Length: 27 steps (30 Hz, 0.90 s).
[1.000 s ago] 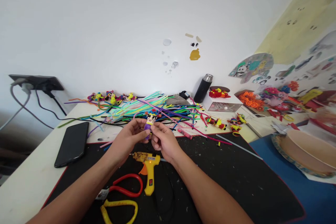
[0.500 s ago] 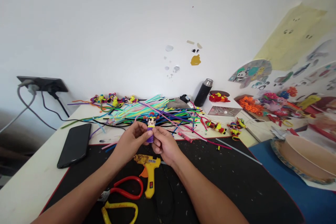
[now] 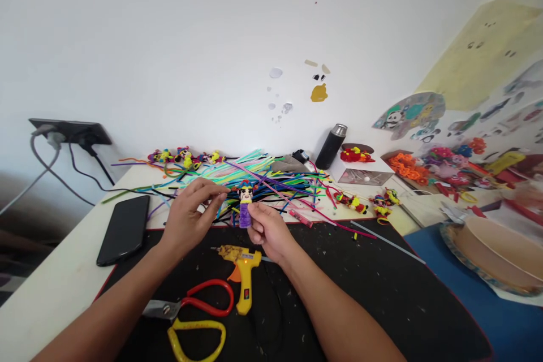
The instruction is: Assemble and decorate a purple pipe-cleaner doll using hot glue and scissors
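My right hand (image 3: pixel 269 230) grips a small pipe-cleaner doll (image 3: pixel 245 215) upright, thumb and fingers on its purple fuzzy body. The doll has a white painted face, a yellow collar and a colourful headdress. To its left, my left hand (image 3: pixel 193 212) is apart from the purple body, thumb and forefinger drawn together near the headdress. Whatever lies between those fingertips is too small to make out. Below the hands, a yellow glue gun (image 3: pixel 244 274) lies on the black mat (image 3: pixel 360 294). Scissors (image 3: pixel 203 308) with one red and one yellow handle lie nearer to me.
Behind the hands spreads a pile of coloured pipe cleaners (image 3: pixel 288 184). A phone (image 3: pixel 124 230) lies at left. Further back stand a black flask (image 3: pixel 331 147) and a white box (image 3: pixel 365 173). Several finished dolls (image 3: pixel 380 207) lie on the right; a round tray (image 3: pixel 487 260) sits beyond.
My left hand has come off the doll's body and moved left. The doll stays in my right hand, its purple body now more exposed. The scissors' blades show more.
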Motion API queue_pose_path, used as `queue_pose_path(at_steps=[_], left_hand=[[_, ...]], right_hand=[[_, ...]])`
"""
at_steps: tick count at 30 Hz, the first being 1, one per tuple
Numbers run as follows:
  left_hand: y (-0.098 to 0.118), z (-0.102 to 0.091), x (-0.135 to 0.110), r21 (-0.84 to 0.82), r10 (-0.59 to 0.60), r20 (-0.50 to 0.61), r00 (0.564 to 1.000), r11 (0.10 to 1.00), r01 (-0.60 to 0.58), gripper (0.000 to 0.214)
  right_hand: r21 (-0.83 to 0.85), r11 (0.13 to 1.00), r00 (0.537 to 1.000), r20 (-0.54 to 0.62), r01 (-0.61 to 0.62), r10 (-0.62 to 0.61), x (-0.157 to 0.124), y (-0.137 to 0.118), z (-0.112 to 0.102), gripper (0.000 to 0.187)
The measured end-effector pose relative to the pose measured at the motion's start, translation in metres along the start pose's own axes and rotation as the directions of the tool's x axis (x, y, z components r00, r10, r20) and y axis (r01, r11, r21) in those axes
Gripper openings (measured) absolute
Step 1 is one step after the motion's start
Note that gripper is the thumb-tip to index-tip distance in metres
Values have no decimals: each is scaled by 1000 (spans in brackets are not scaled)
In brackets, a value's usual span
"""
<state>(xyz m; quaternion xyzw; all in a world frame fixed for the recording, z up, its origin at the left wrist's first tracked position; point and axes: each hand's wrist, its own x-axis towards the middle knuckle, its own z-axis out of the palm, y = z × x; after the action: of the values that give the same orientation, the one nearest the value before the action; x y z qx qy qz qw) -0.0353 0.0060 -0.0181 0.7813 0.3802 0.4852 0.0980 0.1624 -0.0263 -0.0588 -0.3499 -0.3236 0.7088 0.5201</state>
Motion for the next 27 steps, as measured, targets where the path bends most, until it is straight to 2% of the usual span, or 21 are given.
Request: queue_pose_path(at_steps=[5,10,18,21,23,24,26,27], left_hand=[[0,5,-2,-3,43,78,996,999,-43,22],[3,7,0,-15,-4,129,992,1000,6,27],[4,9,-2,-17,-48,152,987,999,51,27],[5,8,-1,-11,-140,110,984,990,142,25],[5,7,2,-29,-256,106,961,965,260,29],[4,6,3,-52,-314,141,939,945,324,34],[3,5,6,-115,-399,299,867,887,448,47],[2,5,6,-144,-415,406,814,851,506,53]], right_hand=[[-3,1000,1000,11,-10,10,0,1,0,50],[3,1000,1000,23,-13,13,0,3,0,49],[-12,1000,999,29,-27,27,-1,4,2,49],[-11,1000,999,25,-22,22,-1,2,2,49],[-6,1000,1000,18,-13,13,-1,0,1,49],[-3,1000,1000,13,-6,6,-1,-1,1,49],[-1,1000,1000,7,9,-9,0,-3,0,48],[-1,1000,1000,7,17,-17,0,-4,-1,48]])
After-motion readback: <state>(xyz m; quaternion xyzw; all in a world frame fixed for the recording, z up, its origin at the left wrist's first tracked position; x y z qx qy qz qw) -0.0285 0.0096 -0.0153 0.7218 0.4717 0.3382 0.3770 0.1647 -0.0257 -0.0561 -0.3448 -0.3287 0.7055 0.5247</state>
